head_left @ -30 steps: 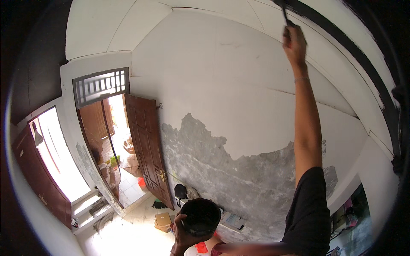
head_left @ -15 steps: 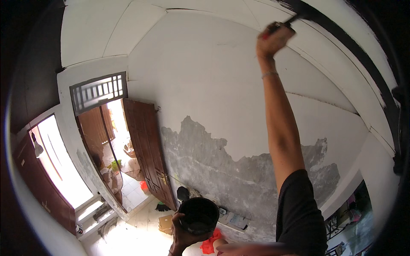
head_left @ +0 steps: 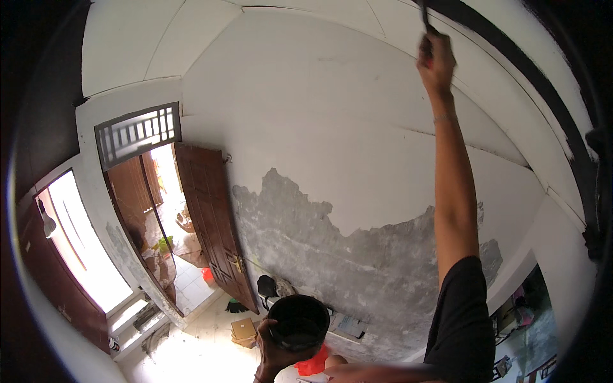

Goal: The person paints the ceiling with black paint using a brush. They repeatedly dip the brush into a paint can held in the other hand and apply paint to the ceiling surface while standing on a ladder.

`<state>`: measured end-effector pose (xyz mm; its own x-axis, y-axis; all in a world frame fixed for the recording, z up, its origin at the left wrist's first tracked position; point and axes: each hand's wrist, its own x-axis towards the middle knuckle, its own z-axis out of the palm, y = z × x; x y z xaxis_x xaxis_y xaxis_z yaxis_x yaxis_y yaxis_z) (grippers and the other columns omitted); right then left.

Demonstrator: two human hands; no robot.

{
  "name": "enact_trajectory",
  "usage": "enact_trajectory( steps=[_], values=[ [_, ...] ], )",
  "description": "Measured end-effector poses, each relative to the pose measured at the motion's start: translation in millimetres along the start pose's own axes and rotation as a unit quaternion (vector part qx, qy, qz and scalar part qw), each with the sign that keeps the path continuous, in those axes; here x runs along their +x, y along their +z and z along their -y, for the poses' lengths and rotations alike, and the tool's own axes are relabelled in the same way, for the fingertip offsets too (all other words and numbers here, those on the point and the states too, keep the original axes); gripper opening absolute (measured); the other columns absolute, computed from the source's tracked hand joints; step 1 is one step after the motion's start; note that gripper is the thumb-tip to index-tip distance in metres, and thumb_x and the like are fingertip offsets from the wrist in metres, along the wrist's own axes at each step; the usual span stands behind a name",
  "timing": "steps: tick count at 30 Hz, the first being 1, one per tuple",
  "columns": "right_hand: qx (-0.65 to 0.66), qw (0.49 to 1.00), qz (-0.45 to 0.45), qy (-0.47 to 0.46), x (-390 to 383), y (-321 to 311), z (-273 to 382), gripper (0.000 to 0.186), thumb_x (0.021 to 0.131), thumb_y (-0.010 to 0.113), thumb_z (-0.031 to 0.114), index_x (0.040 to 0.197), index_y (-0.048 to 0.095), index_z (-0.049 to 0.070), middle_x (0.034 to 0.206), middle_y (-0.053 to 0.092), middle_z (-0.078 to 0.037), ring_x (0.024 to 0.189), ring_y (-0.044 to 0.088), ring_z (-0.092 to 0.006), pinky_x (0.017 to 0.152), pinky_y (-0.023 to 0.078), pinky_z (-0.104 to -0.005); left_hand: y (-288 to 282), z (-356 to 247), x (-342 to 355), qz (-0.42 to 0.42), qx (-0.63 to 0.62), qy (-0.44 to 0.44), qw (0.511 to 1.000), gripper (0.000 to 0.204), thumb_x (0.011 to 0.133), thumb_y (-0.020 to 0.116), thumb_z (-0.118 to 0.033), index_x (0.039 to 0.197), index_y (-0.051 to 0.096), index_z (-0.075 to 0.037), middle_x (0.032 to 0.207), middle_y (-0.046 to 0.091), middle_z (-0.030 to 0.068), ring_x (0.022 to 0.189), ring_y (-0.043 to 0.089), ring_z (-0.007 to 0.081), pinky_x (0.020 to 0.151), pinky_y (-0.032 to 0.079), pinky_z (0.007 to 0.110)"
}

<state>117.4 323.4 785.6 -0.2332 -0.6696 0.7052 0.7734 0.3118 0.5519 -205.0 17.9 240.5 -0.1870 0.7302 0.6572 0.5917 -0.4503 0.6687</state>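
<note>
My right hand (head_left: 437,64) is raised high, closed around the handle of a paintbrush (head_left: 425,16), whose dark upper end reaches a black painted band (head_left: 523,73) on the white ceiling at the top right; whether it touches is hard to tell. The bristles are blurred. Low in the middle, my left hand (head_left: 271,348) grips a round black container (head_left: 306,316) with dark contents, fingers around its left side and underneath.
An open wooden door (head_left: 204,210) stands left of a wall with peeling grey patches (head_left: 319,255). A bulb (head_left: 48,223) hangs at the far left. Cardboard pieces (head_left: 244,329) and a red bag (head_left: 311,360) lie below. An opening (head_left: 523,319) shows at the lower right.
My right hand swung left and down along the band half a second ago, and is now back right and higher, near where it started. The container stays in my left hand.
</note>
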Motion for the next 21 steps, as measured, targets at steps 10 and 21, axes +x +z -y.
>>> enact_trajectory(
  steps=[10,21],
  values=[
    [0.009,0.937,-0.286,0.200,-34,38,24,0.035,0.084,0.056,-0.005,0.116,0.043,-0.005,0.107,0.045,-0.015,0.089,0.053,-0.0209,0.075,0.051,-0.0281,-8,19,0,-0.001,0.002,0.019,1.000,0.117,0.045,0.102,-0.045,0.131,0.030,-0.013,0.127,0.046,0.0213,0.117,0.052,0.0374,0.094,0.043,0.051],
    [0.096,0.994,0.056,0.010,49,124,84,0.033,0.081,0.068,-0.003,0.107,0.049,0.004,0.102,0.056,-0.018,0.094,0.060,-0.0414,0.076,0.053,-0.0496,-3,16,-12,-0.023,-0.011,-0.019,1.000,0.115,0.045,0.102,-0.044,0.131,0.031,-0.013,0.129,0.047,0.0225,0.117,0.052,0.0373,0.093,0.043,0.051]
  ],
)
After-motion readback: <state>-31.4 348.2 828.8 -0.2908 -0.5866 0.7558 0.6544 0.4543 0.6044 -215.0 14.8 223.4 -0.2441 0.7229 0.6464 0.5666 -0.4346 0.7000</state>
